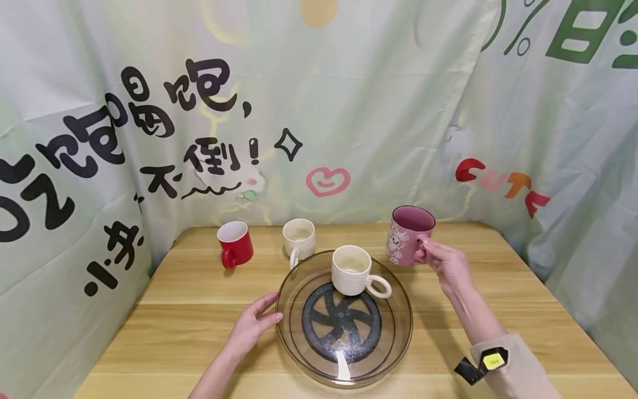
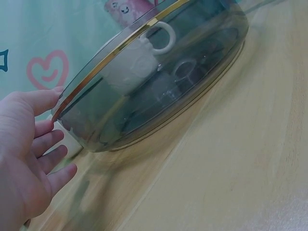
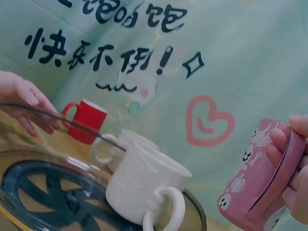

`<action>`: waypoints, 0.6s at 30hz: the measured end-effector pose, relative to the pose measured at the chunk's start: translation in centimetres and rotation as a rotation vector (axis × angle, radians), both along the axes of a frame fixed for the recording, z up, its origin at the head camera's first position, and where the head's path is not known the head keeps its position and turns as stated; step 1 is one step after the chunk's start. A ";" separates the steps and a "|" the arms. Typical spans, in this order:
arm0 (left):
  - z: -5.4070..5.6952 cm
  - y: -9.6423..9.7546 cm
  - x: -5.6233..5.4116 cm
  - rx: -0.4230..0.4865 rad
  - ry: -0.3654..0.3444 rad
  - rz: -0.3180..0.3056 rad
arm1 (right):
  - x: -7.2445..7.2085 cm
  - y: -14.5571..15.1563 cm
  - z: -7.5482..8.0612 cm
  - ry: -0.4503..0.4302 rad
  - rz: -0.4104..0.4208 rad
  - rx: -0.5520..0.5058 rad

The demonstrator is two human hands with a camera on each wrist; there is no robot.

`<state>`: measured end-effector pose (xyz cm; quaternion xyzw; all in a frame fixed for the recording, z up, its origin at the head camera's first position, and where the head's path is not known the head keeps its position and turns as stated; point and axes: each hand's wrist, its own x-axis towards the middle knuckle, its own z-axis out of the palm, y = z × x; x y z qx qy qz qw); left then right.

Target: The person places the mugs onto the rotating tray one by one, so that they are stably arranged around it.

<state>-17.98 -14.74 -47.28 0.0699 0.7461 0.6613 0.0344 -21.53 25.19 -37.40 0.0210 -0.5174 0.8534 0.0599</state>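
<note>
My left hand (image 1: 256, 322) pinches the left rim of a round, smoky see-through tray (image 1: 344, 382) with a gold edge, thumb over the rim. A dark spoked disc shows through the bottom of the tray. Inside, toward the back, stands a white mug (image 1: 349, 271), its ring handle (image 3: 171, 211) pointing right. With my right hand (image 1: 451, 266) I grip the handle of a pink mug (image 1: 402, 244) beyond the tray's right back edge. White cartoon figures decorate the pink mug (image 3: 252, 178), whose mouth faces up.
A red mug (image 1: 236, 244) with a white inside stands at the table's back left. Between it and the tray is a second white mug (image 1: 300, 235), close behind the rim. The wooden table (image 1: 164, 332) meets a printed cloth (image 1: 374, 111) hanging at the back and sides.
</note>
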 end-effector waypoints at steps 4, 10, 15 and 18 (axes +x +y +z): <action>0.0 -0.1 0.0 0.006 -0.003 0.002 | 0.9 -0.1 0.5 0.067 0.048 -0.047; 0.0 -0.1 0.0 -0.001 0.000 0.002 | 2.4 -0.5 1.1 0.127 0.118 -0.136; 0.0 0.0 0.0 0.006 -0.005 0.004 | 3.5 -0.9 1.6 0.144 0.140 -0.083; 0.1 0.0 0.1 0.000 -0.001 0.002 | 4.1 -1.1 1.8 0.163 0.144 -0.048</action>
